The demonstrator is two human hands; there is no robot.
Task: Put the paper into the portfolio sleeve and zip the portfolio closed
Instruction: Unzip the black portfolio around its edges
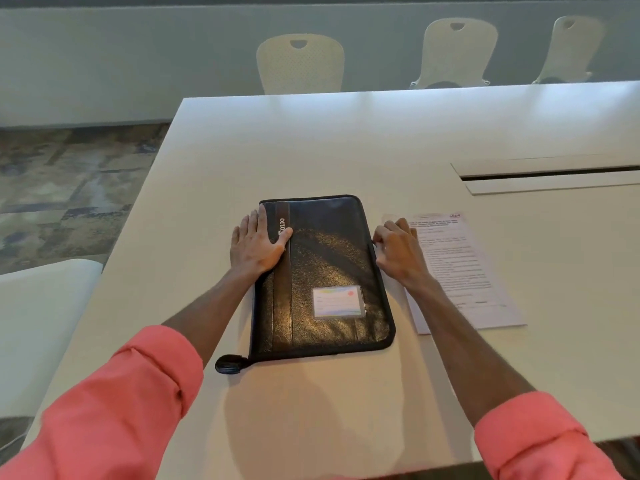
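White conference table (pixel 311 140) is filling the view, with pale chairs (pixel 300 64) standing beyond its far edge and a cable slot (pixel 554 173) lying toward its right edge. Toward the table's left edge, a black zip portfolio (pixel 329 265) is lying flat and closed. The printed paper (pixel 460 271) is lying just beside it on the right, outside it. The left hand (pixel 254 245) is pressing flat, fingers straight, on the portfolio's left side. The right hand (pixel 398 251) is curling its fingers against the portfolio's right edge; whether it is pinching anything cannot be told. A card window (pixel 338 302) is showing on the cover, and a black pull loop (pixel 229 364) is sticking out at the near left corner.
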